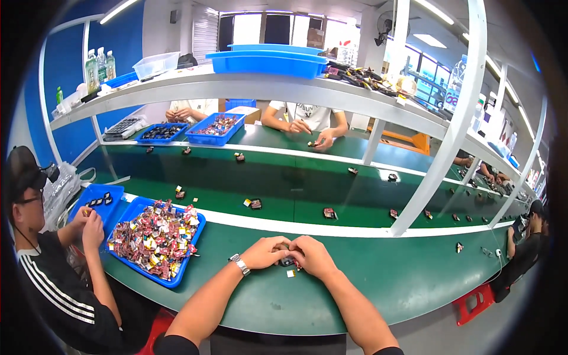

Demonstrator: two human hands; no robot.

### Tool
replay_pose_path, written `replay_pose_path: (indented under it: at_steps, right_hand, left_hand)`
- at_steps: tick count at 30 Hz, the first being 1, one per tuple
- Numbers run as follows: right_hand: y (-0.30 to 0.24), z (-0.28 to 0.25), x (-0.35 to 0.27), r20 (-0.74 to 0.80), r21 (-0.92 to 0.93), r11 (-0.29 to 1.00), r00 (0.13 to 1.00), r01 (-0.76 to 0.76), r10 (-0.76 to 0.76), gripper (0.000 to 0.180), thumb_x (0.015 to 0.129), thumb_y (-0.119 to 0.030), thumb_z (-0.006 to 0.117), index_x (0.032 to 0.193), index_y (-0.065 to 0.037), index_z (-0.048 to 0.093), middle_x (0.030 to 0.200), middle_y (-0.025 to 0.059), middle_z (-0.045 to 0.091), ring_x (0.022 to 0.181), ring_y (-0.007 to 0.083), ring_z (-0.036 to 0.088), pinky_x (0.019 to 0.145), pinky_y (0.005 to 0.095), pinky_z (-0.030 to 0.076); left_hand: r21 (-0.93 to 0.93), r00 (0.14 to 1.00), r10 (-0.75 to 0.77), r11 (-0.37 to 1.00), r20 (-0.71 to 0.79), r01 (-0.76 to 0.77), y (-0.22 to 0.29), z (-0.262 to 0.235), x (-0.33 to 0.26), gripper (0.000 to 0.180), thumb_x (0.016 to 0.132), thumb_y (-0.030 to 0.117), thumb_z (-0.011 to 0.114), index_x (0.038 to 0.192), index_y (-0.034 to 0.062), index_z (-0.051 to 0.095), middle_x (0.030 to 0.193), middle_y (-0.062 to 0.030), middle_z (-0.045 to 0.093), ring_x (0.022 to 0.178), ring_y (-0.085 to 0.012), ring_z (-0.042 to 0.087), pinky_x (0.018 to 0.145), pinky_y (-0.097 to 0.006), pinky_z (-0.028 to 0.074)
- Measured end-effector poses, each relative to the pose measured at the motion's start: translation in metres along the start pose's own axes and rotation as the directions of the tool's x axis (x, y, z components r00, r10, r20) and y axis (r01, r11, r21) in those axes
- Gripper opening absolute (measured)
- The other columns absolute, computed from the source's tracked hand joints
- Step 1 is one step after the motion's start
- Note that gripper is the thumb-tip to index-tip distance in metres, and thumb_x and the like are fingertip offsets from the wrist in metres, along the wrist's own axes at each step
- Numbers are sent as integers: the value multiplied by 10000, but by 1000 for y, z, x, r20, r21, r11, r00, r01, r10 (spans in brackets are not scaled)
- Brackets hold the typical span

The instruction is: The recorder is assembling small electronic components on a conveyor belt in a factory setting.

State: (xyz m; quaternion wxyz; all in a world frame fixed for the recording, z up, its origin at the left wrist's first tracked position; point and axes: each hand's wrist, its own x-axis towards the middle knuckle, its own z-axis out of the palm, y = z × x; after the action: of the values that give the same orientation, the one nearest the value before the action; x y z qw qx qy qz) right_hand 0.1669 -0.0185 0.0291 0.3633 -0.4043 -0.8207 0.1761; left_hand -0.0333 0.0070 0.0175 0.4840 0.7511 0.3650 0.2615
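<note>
My left hand and my right hand meet over the green bench. Their fingertips are closed round a small black electronic part, mostly hidden by the fingers. Just below it a small white-and-yellow piece shows, with something reddish beside my right fingers; whether these are joined to the part I cannot tell. To the left of my hands a blue tray is heaped with small red, white and yellow pieces.
Similar small assemblies lie spaced along the dark green belt beyond a white rail. A co-worker sits at left by another blue tray. A white post and overhead shelf stand ahead.
</note>
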Motion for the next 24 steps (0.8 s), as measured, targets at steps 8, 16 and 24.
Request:
replay_pose_path:
  at_steps: [8,16,24]
  right_hand:
    - [15,-22,-8,13,227,974,1000,-28,26,328,823,16,640,1115,-129,679,1062,88,587,921,254,619,817,338,511]
    - [10,-13,-13,78,26,999,997,-20,18,226,817,-57,680,1035,-118,678,1098,52,563,987,243,593,831,346,508]
    - [8,-6,-12,8,-3,1000,1000,-19,19,152,798,-104,720,946,-103,692,1172,69,552,1101,259,544,928,365,481]
  left_hand:
    - [-256,998,-68,964,3,67,-1,-1,0,314,943,30,530,1253,-9,549,959,-47,624,814,-103,624,711,-255,555]
    - [-415,991,-132,903,-15,114,1,4,2,278,951,24,521,1225,-26,526,1054,-87,618,976,-183,649,847,-317,585]
    - [-526,995,-98,845,15,91,3,7,2,287,957,-19,465,1243,-22,487,1154,-137,626,1062,-227,634,931,-359,555]
